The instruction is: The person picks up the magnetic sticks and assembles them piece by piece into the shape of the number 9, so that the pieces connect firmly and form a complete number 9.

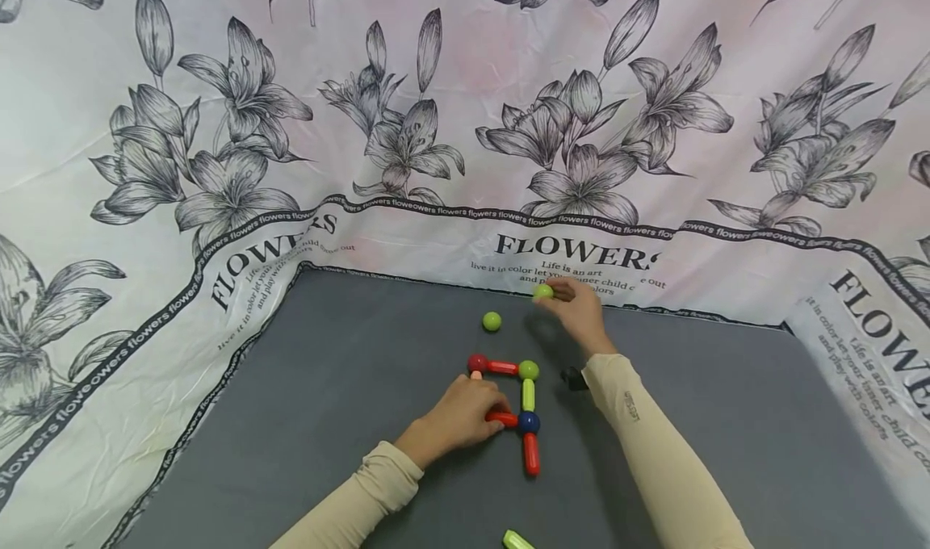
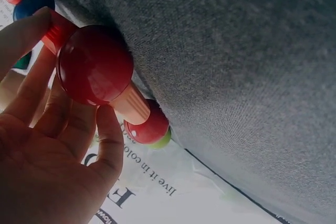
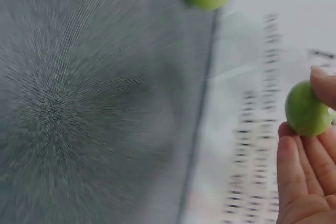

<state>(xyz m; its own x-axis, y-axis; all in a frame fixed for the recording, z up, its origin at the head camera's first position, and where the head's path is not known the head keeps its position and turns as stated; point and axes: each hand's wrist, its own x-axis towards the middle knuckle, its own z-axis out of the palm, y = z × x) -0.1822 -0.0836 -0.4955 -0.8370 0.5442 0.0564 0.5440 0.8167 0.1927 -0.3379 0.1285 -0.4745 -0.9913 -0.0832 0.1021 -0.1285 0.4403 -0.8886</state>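
My right hand (image 1: 577, 311) pinches a light green ball (image 3: 308, 109) between thumb and fingers, above the far edge of the grey surface. On that surface lies a joined frame of rods and balls. My left hand (image 1: 465, 412) is at its near left corner, gripping a red rod (image 1: 503, 418) between thumb and fingers, with fingertips beside a large red ball (image 2: 97, 65). A peach rod (image 2: 131, 103) links that ball to another red ball (image 1: 477, 362). The far red rod (image 1: 503, 367), green ball (image 1: 529, 370), yellow-green rod (image 1: 528, 396) and blue ball (image 1: 529, 422) continue the frame.
A second red rod (image 1: 532, 454) extends from the blue ball toward me. One loose green ball (image 1: 492, 321) lies beyond the frame. A yellow-green rod (image 1: 517, 540) is at the bottom edge. Flower-printed cloth (image 1: 436, 242) borders the grey surface (image 1: 327, 355).
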